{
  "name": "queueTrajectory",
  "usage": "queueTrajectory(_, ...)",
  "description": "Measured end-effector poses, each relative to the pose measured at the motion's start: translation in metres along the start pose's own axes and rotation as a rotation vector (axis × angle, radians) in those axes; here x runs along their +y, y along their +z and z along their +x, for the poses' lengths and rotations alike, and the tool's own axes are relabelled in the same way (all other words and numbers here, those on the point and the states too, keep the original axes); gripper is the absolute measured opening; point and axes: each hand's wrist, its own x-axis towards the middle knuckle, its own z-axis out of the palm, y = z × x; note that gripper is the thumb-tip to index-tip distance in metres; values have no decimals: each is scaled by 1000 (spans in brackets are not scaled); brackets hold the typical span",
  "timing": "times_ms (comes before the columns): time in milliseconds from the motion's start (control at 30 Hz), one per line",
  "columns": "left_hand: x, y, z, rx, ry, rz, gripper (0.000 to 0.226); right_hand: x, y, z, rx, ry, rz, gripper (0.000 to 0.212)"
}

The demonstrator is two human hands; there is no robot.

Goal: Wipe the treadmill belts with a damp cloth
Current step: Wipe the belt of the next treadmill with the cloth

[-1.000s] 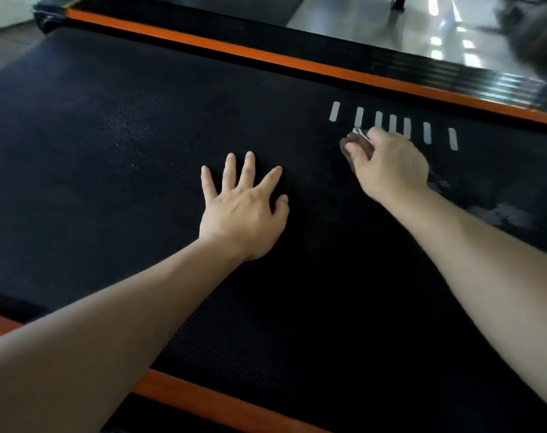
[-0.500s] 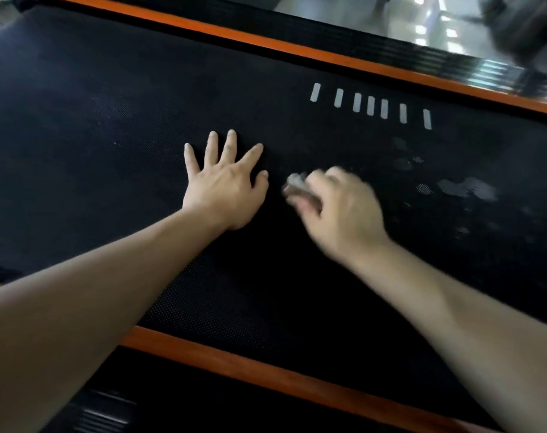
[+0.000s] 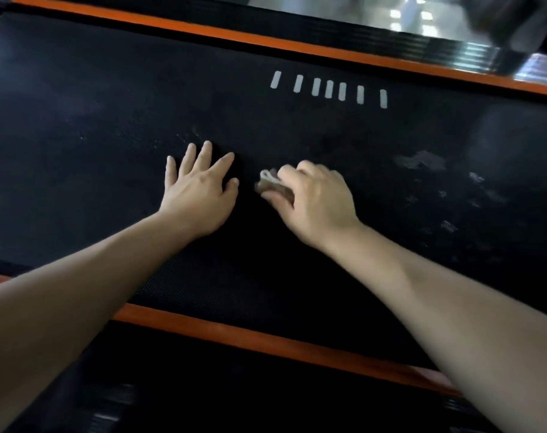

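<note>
Hands: left (image 3: 200,195) flat, right (image 3: 319,201) gripping cloth (image 3: 271,184).

Both bare forearms (image 3: 78,292) reach forward, the left grip (image 3: 200,192) lying flat, palm down with fingers spread and straight, while just beside it the right grip (image 3: 316,201), knuckles up, curls its fingers round a cloth (image 3: 270,182).

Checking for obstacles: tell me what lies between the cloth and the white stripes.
Head view: only bare black belt between the cloth and the white stripes.

left hand (image 3: 200,192) flat on belt (image 3: 78,120) | cloth (image 3: 270,184) just right, under right hand (image 3: 316,201)
</note>
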Motion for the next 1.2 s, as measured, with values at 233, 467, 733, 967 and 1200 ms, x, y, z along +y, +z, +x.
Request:
queueTrajectory(233,12,10,-19,14,96,13,54,17,-6,2,33,115,-35,34)
queueTrajectory(467,16,6,-1,144,100,-49,41,59,-3,36,-11,64,-77,37)
queueTrajectory(733,22,16,31,117,83,-99,47,18,-11,-9,-141,-139,132,37)
queueTrajectory(967,19,17,28,114,110,-91,48,71,2,58,31,266,-17,32)
queueTrajectory(1200,39,13,37,92,43,-44,41,77,-3,53,12,82,-82,39)
